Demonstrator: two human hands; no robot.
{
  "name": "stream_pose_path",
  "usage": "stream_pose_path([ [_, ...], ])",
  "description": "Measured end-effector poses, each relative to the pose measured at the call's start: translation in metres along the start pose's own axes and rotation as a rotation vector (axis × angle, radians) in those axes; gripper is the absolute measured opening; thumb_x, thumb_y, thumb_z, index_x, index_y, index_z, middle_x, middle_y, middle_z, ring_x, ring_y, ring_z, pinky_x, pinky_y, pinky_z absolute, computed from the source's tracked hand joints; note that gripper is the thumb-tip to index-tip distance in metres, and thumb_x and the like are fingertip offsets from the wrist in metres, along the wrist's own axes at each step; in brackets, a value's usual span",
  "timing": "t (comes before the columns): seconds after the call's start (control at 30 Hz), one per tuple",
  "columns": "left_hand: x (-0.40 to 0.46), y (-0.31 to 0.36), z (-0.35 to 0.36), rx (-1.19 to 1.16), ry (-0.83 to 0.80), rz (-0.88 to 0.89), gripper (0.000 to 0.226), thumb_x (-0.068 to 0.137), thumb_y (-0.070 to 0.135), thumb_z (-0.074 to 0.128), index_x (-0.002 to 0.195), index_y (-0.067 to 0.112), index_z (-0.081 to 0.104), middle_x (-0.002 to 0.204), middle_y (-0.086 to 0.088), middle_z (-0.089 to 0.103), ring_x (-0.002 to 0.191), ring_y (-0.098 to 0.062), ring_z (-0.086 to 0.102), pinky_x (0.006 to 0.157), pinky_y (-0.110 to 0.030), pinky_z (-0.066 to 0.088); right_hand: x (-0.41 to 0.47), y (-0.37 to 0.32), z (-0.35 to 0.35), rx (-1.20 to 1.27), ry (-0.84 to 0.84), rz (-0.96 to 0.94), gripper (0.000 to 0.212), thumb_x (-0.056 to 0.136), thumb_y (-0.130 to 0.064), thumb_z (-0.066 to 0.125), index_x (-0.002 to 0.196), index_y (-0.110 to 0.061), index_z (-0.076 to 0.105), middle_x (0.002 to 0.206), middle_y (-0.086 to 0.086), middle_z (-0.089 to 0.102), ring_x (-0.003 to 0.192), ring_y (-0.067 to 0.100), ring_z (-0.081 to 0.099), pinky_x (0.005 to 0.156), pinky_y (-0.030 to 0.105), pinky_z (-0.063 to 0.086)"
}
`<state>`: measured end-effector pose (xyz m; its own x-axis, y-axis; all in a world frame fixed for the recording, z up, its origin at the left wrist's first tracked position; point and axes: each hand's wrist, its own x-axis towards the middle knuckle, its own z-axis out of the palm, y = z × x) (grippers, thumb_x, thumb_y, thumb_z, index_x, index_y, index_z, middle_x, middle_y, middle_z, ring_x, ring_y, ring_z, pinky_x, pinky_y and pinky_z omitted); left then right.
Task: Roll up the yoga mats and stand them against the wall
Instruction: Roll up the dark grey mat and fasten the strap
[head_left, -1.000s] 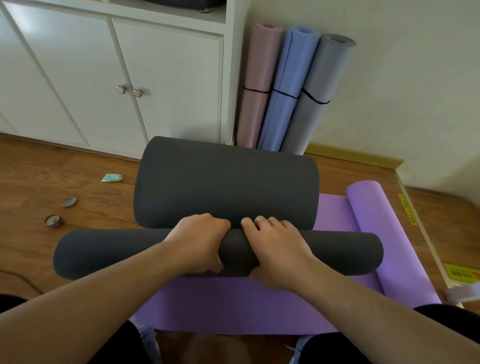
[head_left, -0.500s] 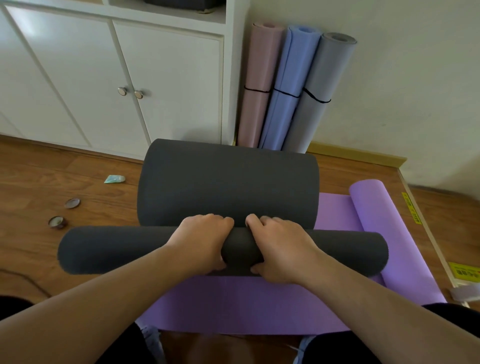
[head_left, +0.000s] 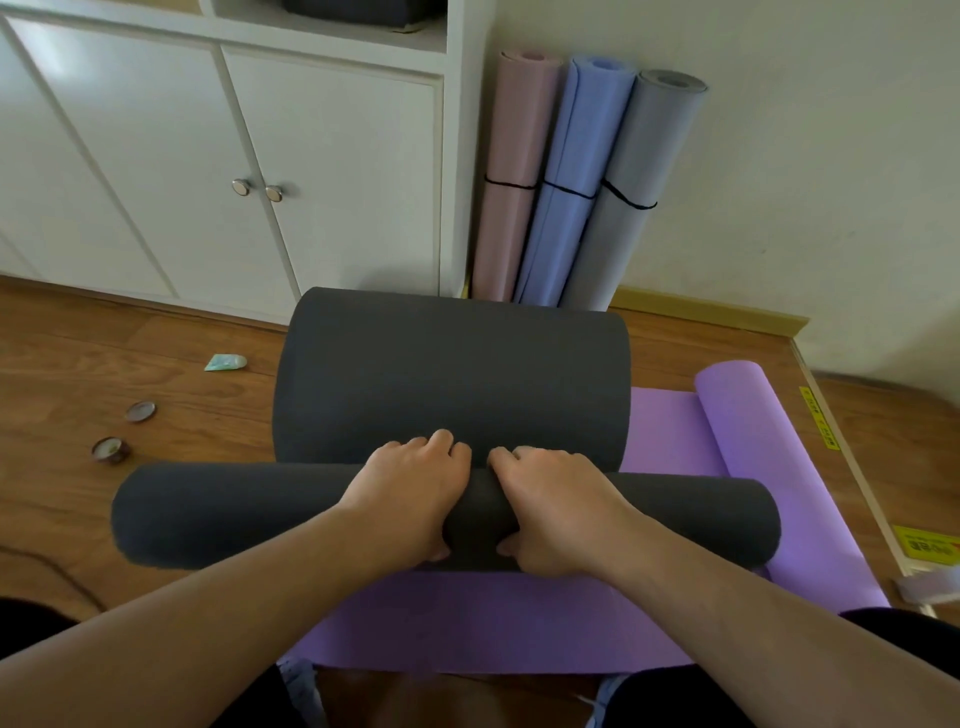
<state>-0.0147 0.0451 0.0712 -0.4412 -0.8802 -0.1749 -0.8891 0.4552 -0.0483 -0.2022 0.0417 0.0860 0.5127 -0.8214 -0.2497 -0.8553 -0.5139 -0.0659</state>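
A single head-worn view looks forward and down, close over both hands (head_left: 483, 499), past them to the wall (head_left: 779, 156) and cabinet (head_left: 234, 156) beyond.

The dark grey yoga mat (head_left: 447, 384) covers most of the purple yoga mat (head_left: 519, 623) beneath it. The left hand (head_left: 410, 499) and right hand (head_left: 556, 504) hide the middle of the grey roll; their palms cannot be seen. The frame's top edge crops the white cabinet (head_left: 332, 171). Print on the yellow label (head_left: 930, 545) is too small to read.
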Motion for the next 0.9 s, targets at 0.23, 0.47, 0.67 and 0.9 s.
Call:
stream_pose_path([
  [0.23,0.003,-0.016,-0.012,-0.204,-0.136,-0.011,0.063,0.065,0.064,0.083,0.112,0.032,0.058,0.103,0.011,0.062,0.094,-0.014,0.063,0.082,-0.038,0.058,0.000,-0.007,0.007,-0.118,0.021,0.009,0.090,0.080,-0.043,0.087,0.146,-0.020,0.032,0.137,0.006,0.051,0.123,0.028,0.055,0.101,0.044,0.049],
  [0.47,-0.002,0.000,0.003,0.018,0.082,-0.016,0.075,0.073,0.058,0.077,0.130,0.025,0.042,0.122,0.003,0.052,0.111,-0.021,0.058,0.096,-0.037,0.047,0.000,-0.002,0.003,0.003,0.056,0.032,0.055,0.083,-0.038,0.080,0.122,-0.020,0.045,0.107,0.001,0.062,0.090,0.022,0.063,0.070,0.034,0.048],
  [0.67,0.004,-0.007,-0.002,-0.126,0.033,-0.012,0.054,0.076,0.052,0.078,0.116,0.027,0.052,0.111,0.008,0.059,0.098,-0.015,0.062,0.087,-0.033,0.053,-0.002,-0.003,0.002,-0.018,0.032,0.038,0.080,0.079,-0.047,0.084,0.139,-0.024,0.036,0.125,0.000,0.056,0.108,0.024,0.061,0.086,0.040,0.054],
  [0.9,-0.001,-0.009,-0.008,-0.188,-0.016,0.004,0.052,0.073,0.061,0.073,0.111,0.033,0.051,0.102,0.014,0.060,0.095,-0.011,0.060,0.092,-0.032,0.048,0.001,-0.004,0.007,-0.049,0.053,0.011,0.070,0.082,-0.038,0.084,0.134,-0.019,0.042,0.122,0.004,0.057,0.107,0.025,0.061,0.084,0.040,0.054],
])
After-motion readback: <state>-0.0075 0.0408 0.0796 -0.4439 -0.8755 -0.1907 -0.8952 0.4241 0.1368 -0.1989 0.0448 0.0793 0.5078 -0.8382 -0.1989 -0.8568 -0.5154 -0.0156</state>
